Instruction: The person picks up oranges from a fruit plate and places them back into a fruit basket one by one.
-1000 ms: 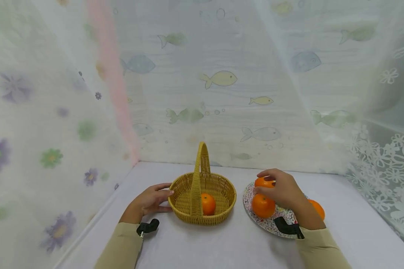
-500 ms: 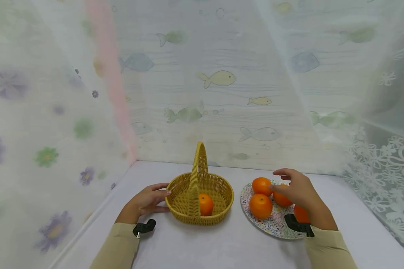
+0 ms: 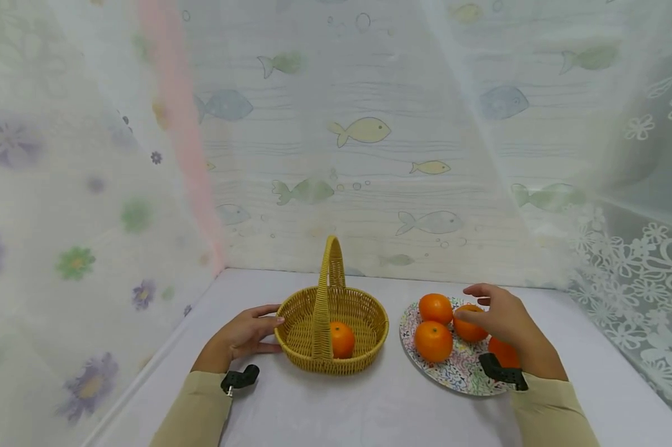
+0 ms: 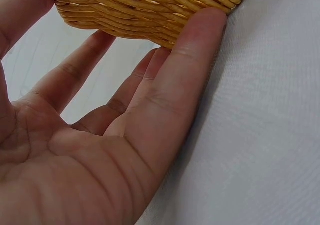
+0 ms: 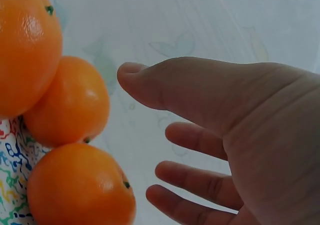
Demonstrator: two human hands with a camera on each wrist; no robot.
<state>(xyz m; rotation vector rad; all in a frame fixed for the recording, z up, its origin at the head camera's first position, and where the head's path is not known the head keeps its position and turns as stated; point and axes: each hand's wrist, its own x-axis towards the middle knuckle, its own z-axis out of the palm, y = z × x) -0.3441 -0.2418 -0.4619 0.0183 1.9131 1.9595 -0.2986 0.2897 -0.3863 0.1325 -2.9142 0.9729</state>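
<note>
A yellow woven basket with a tall arched handle stands on the white cloth, with one orange inside. My left hand rests against the basket's left side; in the left wrist view its extended fingers touch the woven wall. To the right, a plate with a multicoloured squiggle pattern bears several oranges. Over the plate's right part is my right hand, thumb and fingers spread with nothing between them. An orange at the plate's right is partly hidden by that wrist.
White cloth covers the table. Behind it hangs a pale curtain printed with fish, a flowered curtain hangs at the left, and white lace at the right. Small black devices are strapped to both wrists.
My right hand has moved right, away from the orange at the back left of the plate, which now shows uncovered. My left hand stays on the basket; the head view has shifted slightly.
</note>
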